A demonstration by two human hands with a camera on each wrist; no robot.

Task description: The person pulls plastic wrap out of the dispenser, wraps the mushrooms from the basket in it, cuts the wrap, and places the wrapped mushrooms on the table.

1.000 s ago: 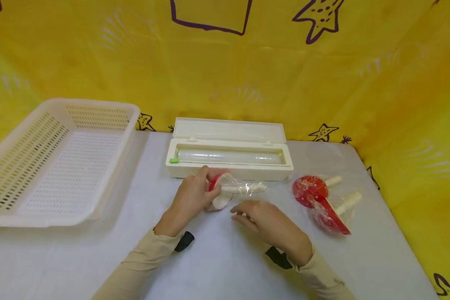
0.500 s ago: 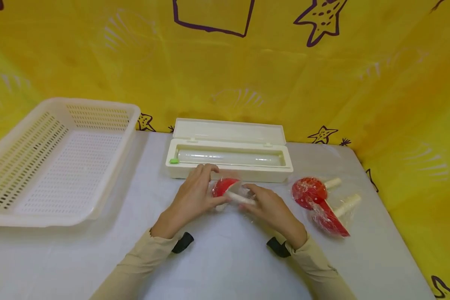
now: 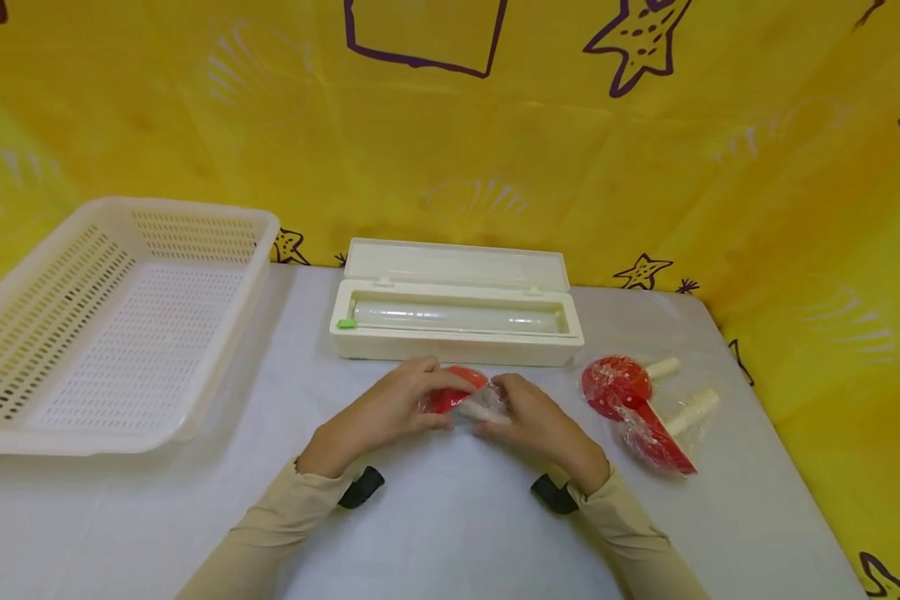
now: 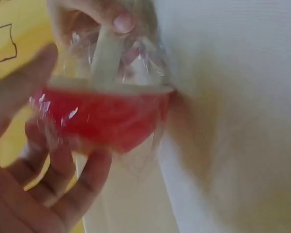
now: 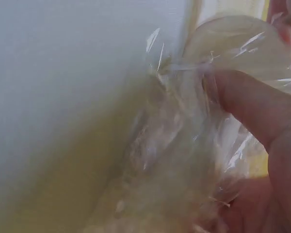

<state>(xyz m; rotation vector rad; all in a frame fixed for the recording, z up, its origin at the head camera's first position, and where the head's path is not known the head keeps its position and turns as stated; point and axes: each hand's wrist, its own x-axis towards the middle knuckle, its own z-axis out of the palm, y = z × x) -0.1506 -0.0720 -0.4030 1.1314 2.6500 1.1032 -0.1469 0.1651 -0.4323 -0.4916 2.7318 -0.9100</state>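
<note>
Between both hands, in front of the white box, is a toy mushroom (image 3: 444,402) with a red cap and a cream stem, loosely covered in clear plastic wrap (image 5: 153,141). My left hand (image 3: 386,408) holds the cap; in the left wrist view its thumb and fingers curve around the red cap (image 4: 106,116). From the other side, my right hand (image 3: 536,421) grips the stem end, its thumb (image 5: 247,99) pressing the crinkled wrap against the stem. Part of the mushroom is hidden behind the fingers in the head view.
Behind the hands stands an open white wrap box (image 3: 457,346) with a film roll (image 3: 457,317) inside and a green slider (image 3: 347,323). Two wrapped toy mushrooms (image 3: 617,385) lie at the right. A white perforated basket (image 3: 228,333) stands at the left. A yellow patterned cloth (image 3: 450,125) hangs behind.
My right hand, earlier apart from the mushroom, has come up to its stem and now grips the stem and wrap. The mushroom has turned in my left hand, its red cap now facing up.
</note>
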